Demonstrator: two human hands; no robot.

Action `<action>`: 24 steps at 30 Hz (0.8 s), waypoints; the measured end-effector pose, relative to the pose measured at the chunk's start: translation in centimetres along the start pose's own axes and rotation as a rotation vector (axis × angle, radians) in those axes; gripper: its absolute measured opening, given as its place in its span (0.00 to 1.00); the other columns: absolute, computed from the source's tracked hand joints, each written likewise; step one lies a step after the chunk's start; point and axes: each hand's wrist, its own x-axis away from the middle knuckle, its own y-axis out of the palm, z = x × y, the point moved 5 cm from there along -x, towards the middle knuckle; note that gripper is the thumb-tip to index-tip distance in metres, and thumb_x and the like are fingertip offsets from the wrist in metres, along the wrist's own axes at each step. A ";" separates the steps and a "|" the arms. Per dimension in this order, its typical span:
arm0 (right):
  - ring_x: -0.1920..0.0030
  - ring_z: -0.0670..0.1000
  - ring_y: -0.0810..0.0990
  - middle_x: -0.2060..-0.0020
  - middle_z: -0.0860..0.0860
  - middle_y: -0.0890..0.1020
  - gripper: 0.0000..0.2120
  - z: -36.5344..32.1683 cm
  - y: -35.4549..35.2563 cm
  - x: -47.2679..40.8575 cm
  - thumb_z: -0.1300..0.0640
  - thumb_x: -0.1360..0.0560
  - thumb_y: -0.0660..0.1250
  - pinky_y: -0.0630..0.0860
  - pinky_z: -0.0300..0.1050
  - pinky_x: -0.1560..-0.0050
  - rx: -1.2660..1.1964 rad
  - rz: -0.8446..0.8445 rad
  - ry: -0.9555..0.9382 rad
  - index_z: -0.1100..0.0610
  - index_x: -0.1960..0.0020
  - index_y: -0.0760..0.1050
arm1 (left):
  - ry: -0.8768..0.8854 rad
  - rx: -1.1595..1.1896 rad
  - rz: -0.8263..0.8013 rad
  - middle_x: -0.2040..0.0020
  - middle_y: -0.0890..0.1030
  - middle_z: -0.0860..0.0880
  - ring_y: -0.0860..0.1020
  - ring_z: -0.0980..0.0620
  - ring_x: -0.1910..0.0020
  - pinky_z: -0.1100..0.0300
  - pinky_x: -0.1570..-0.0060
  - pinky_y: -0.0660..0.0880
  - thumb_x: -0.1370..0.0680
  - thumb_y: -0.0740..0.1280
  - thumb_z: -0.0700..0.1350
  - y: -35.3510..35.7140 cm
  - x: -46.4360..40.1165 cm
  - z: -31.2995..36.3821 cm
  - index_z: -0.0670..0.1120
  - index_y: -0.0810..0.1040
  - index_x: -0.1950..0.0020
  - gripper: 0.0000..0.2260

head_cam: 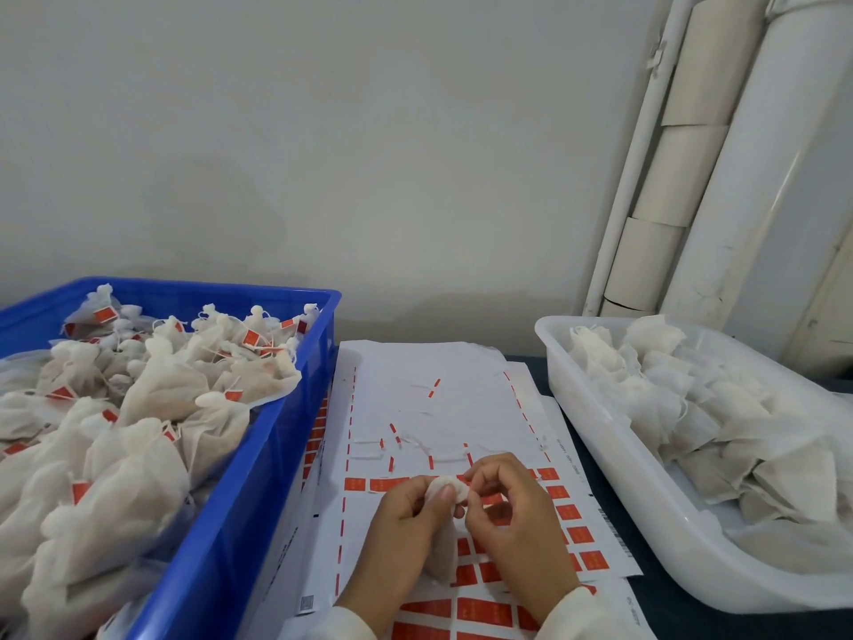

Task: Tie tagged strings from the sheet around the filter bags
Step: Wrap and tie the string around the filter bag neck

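Both hands' fingers pinch filter bag [441, 489] neck over sheet [415, 362], between blue crate [258, 455] and white tray [600, 455]

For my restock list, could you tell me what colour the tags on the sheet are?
Red-orange tags, clearest in the head view.

One white filter bag [444, 489] is being held upright above the sheet [429, 408], its gathered neck sticking up, its body hanging below. The white sheet is lying flat, carrying rows of red tags [579, 534] at its near end and right edge; loose tagged strings [417, 443] are lying scattered across its middle. Tied bags [138, 408] with red tags are piling at left; untied bags [701, 408] are lying heaped at right.
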 end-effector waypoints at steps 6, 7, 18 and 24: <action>0.59 0.44 0.77 0.61 0.46 0.76 0.08 0.1 -0.1 0.0 0.63 0.27 0.67 0.77 0.35 0.60 -0.014 0.008 0.010 0.52 0.59 0.71 | -0.002 0.089 -0.041 0.56 0.80 0.55 0.78 0.58 0.55 0.74 0.64 0.73 0.21 0.59 0.51 0.2 0.1 0.2 0.51 0.79 0.52 0.10; 0.59 0.44 0.78 0.60 0.46 0.77 0.07 0.2 0.0 0.0 0.62 0.26 0.66 0.78 0.35 0.60 -0.038 0.011 0.037 0.52 0.58 0.72 | -0.002 0.084 -0.031 0.56 0.80 0.56 0.77 0.59 0.55 0.74 0.63 0.72 0.22 0.59 0.51 0.2 0.1 0.2 0.51 0.78 0.52 0.09; 0.60 0.47 0.80 0.62 0.45 0.81 0.05 0.5 -0.4 0.0 0.62 0.29 0.70 0.79 0.40 0.59 -0.251 0.040 0.117 0.55 0.62 0.79 | -0.095 0.216 0.049 0.62 0.79 0.61 0.76 0.58 0.59 0.73 0.68 0.67 0.23 0.64 0.48 0.2 0.2 0.1 0.53 0.79 0.62 0.09; 0.60 0.44 0.79 0.60 0.49 0.78 0.03 1.0 0.5 0.0 0.57 0.23 0.64 0.78 0.35 0.59 -0.180 -0.082 0.172 0.55 0.56 0.73 | -0.112 0.206 0.072 0.60 0.76 0.60 0.75 0.59 0.60 0.75 0.74 0.70 0.23 0.63 0.49 0.2 0.2 0.0 0.53 0.76 0.59 0.06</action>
